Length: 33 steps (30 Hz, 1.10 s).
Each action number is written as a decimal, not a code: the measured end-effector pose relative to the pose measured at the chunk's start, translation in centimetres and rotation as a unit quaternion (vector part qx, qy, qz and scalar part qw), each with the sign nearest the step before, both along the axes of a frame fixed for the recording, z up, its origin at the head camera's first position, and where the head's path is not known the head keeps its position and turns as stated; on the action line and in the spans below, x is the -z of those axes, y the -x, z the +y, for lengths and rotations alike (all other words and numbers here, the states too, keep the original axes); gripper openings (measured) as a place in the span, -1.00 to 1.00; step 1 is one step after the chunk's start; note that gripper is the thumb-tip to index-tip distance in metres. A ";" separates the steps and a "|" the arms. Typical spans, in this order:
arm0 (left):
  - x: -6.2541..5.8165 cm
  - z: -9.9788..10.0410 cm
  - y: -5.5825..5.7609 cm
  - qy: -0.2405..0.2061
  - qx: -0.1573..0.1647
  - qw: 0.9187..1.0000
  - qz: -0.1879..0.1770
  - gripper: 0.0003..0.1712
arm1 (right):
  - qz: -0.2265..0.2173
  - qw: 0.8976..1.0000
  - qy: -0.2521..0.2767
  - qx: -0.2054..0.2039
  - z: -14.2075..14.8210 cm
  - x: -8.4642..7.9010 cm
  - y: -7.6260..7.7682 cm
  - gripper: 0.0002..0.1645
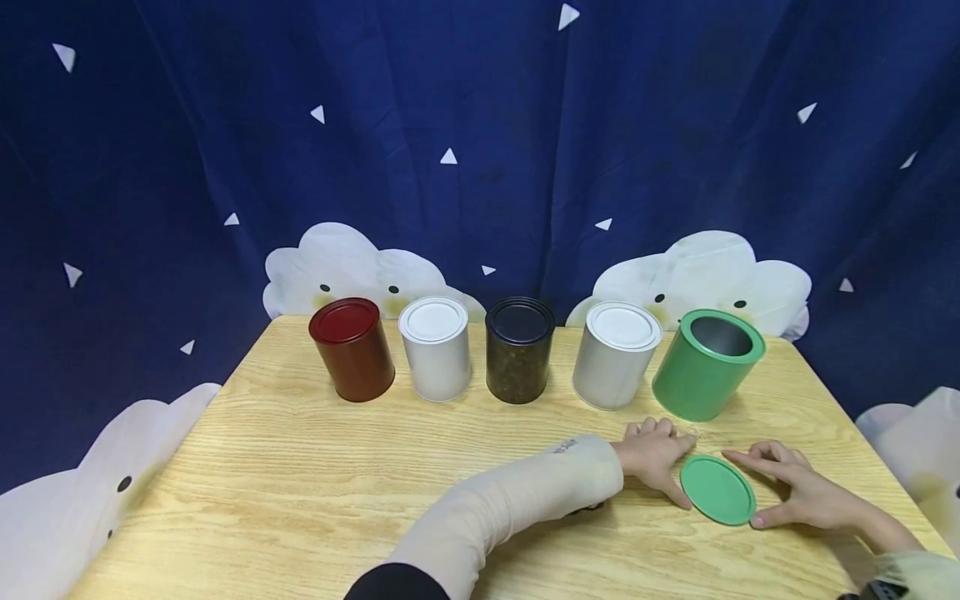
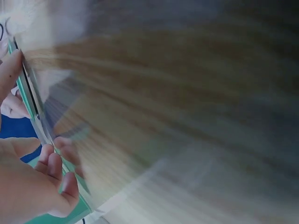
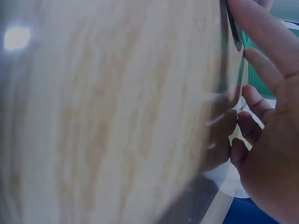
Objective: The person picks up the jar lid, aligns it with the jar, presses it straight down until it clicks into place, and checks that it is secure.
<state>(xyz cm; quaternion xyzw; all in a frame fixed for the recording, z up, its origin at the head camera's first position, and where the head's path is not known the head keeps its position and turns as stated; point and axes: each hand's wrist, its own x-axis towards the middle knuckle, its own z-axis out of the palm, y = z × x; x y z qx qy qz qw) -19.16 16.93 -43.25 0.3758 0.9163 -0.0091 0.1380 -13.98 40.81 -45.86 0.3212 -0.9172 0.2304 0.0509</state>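
Note:
A round green lid (image 1: 717, 490) lies on the table in front of an uncovered green can (image 1: 699, 375). At the lid's left edge rests my left hand (image 1: 654, 458), thumb against the rim and fingers on the tabletop. My right hand (image 1: 806, 492) is on the opposite side; its thumb touches the lid's right edge while the index finger reaches toward the far side. The left wrist view has the lid (image 2: 21, 88) edge-on beside the left thumb. In the right wrist view, the right hand's fingers (image 3: 257, 105) touch the table surface.
Behind the hands stand a dark red can (image 1: 352, 354), two pale cans, one (image 1: 437, 354) at left and one (image 1: 613, 358) at right, and a black can (image 1: 519, 358), all lidded. The wooden table (image 1: 300, 500) ends at a blue curtain (image 1: 480, 125).

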 end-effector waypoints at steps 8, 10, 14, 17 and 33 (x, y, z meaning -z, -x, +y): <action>0.1 0.7 -0.5 0.023 0.000 0.999 0.027 -0.11 | 0.020 1.000 -0.005 -0.003 -0.1 0.2 0.1 -0.03; 0.0 0.8 -0.6 0.028 0.000 0.999 0.028 -0.14 | 0.025 1.000 -0.001 -0.007 -0.2 0.3 0.2 -0.04; 0.0 0.9 -0.7 0.034 0.002 0.999 0.030 -0.15 | 0.033 0.999 0.005 -0.013 -0.3 0.3 0.3 -0.06; 0.2 1.0 -0.7 0.033 0.004 0.999 0.035 -0.18 | 0.040 0.999 0.007 -0.016 -0.4 0.3 0.3 -0.06; -1.2 -0.2 2.3 -0.084 0.084 0.992 -0.031 -0.06 | -0.061 0.993 0.094 -0.032 -0.1 -1.7 0.6 -0.11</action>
